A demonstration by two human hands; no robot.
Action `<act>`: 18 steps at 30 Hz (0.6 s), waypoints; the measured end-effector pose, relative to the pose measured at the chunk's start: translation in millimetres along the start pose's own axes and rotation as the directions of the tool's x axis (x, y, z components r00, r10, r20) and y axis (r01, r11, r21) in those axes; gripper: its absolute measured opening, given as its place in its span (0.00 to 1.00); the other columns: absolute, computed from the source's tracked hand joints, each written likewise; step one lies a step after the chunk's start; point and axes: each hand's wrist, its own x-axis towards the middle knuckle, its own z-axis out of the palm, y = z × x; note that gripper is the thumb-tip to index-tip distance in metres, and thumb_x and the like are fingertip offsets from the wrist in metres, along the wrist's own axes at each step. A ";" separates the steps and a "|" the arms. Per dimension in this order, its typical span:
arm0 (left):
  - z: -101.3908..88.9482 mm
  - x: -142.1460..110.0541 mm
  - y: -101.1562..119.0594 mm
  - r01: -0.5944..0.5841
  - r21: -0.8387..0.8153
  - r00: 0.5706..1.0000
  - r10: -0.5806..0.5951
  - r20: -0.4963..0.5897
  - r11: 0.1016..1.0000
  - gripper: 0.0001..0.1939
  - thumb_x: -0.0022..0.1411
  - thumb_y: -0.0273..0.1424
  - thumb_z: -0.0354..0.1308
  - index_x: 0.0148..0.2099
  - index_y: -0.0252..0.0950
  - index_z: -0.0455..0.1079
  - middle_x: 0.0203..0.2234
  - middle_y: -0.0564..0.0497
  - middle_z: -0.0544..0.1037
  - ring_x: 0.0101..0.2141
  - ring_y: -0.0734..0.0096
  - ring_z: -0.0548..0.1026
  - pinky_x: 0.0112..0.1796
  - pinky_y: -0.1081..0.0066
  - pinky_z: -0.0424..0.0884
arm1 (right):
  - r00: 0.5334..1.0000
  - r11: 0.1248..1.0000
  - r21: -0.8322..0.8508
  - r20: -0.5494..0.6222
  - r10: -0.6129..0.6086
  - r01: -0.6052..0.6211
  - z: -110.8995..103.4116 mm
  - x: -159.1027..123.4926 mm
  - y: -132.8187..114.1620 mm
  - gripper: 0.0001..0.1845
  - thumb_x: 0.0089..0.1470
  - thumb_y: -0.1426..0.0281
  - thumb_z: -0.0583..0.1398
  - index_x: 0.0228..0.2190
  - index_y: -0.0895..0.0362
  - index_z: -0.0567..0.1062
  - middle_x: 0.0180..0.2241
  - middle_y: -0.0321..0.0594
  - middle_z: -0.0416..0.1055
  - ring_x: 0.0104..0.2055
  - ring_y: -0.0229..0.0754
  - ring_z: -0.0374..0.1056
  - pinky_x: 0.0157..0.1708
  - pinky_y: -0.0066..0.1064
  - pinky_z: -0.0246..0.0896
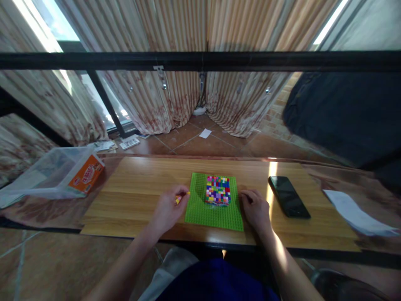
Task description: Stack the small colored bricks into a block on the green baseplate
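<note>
A green baseplate [200, 209] lies on the wooden board [138, 188] in front of me. On its far half stands a square block of small multicoloured bricks [218, 190]. My left hand [169, 207] rests at the plate's left edge, fingers curled around a small yellow piece [179, 199]. My right hand [255, 207] lies at the plate's right edge with fingers curled; nothing shows in it.
A black phone [288, 196] lies on the board to the right. A clear plastic bin [46, 171] with an orange box [86, 174] sits at the far left. White paper [357, 215] lies at the far right. Curtains and a black bar stand beyond.
</note>
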 end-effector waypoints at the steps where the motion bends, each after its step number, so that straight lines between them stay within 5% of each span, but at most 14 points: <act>1: 4.8 9.8 8.1 -0.042 -0.015 0.999 0.042 0.000 0.999 0.05 0.63 0.27 0.53 0.35 0.37 0.69 0.30 0.54 0.76 0.34 0.73 0.75 0.37 0.72 0.69 | 1.000 1.000 0.000 -0.005 0.003 -0.003 0.3 0.1 -0.5 0.14 0.59 0.66 0.54 0.33 0.57 0.79 0.36 0.44 0.75 0.37 0.43 0.70 0.37 0.34 0.65; 10: 68.1 75.3 40.6 -0.363 0.169 0.927 0.337 0.164 0.916 0.08 0.64 0.27 0.54 0.38 0.37 0.74 0.35 0.51 0.79 0.38 0.68 0.75 0.45 0.64 0.67 | 1.000 0.999 0.044 0.003 0.021 -0.021 -0.1 1.2 -3.9 0.14 0.59 0.67 0.54 0.33 0.57 0.79 0.36 0.44 0.75 0.38 0.43 0.70 0.39 0.34 0.65; 18: 84.2 83.2 31.7 -0.374 0.279 0.919 0.313 0.240 0.885 0.10 0.66 0.29 0.53 0.39 0.41 0.76 0.37 0.52 0.80 0.42 0.66 0.73 0.54 0.55 0.56 | 1.000 0.996 0.087 0.019 0.017 -0.018 0.3 0.3 -2.0 0.13 0.59 0.66 0.54 0.34 0.56 0.78 0.36 0.44 0.75 0.38 0.43 0.70 0.39 0.34 0.65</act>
